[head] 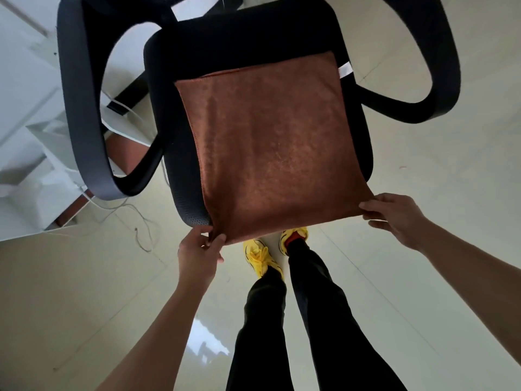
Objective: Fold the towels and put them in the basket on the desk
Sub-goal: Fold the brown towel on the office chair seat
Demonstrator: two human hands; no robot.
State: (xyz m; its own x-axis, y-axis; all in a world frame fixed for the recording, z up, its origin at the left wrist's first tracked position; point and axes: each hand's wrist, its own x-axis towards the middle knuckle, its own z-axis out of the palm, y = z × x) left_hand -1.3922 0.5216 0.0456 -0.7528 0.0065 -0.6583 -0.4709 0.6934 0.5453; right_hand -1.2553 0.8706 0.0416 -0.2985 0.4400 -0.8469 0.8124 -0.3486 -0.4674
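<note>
The left hand point(200, 246) pinched the near left corner of a rust-brown, roughly square plush towel point(270, 148), thumb on top and fingers curled beneath. The right hand point(394, 218) pinched the near right corner in the same manner. The two hands were well apart, with the towel's near edge stretched between them. The towel lay spread flat on the black mesh seat of an office chair point(248, 38); its near edge reached past the seat's front rim, where the hands held it. The cloth showed no folds, and a stitched hem ran along its left and far edges. A small white tab point(345, 71) showed just beside the far right corner; whether it belonged to the towel could not be told. Curved black armrests point(84, 108) flanked the seat. Below the towel's near edge stood yellow shoes point(258, 256) and black trousers point(318, 320) on a pale glossy tiled floor point(451, 136). White furniture point(25, 80) and loose cables point(141, 232) lay at the left.
</note>
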